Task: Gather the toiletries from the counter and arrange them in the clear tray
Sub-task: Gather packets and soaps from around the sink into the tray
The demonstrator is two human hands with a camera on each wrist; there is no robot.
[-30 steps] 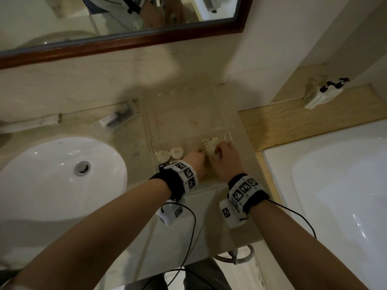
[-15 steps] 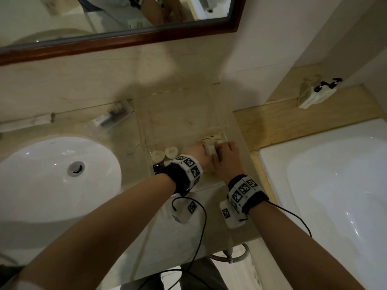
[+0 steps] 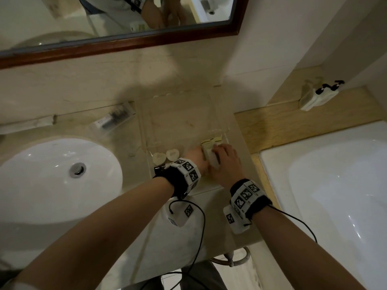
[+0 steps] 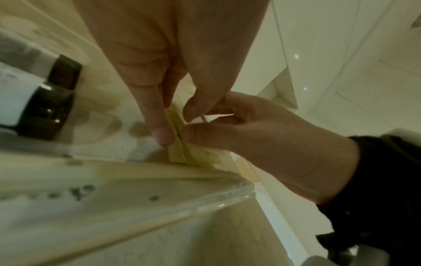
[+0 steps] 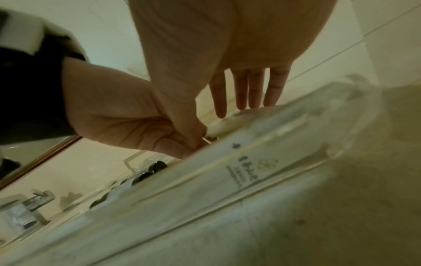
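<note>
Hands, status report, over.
Both hands pinch yellow packets at clear tray's near right corner. Left hand, right hand touching. Nothing blocking.

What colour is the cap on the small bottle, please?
Dark brown cap, seen best in the left wrist view.

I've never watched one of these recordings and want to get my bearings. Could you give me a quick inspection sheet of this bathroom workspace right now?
Surface: beige stone counter, with a white sink set in it.
Job's things: clear tray against the back wall; yellowish sachets in its near right corner; two small round pale items at its near edge; a dark-capped bottle lies in it.
Clutter: wrapped packet on the counter left of the tray.
Hands: left hand pinches the sachets; right hand holds them too, its fingers straight.
Cables: black wires hang from both wrist units.
Surroundings: wood-framed mirror, bathtub.
</note>
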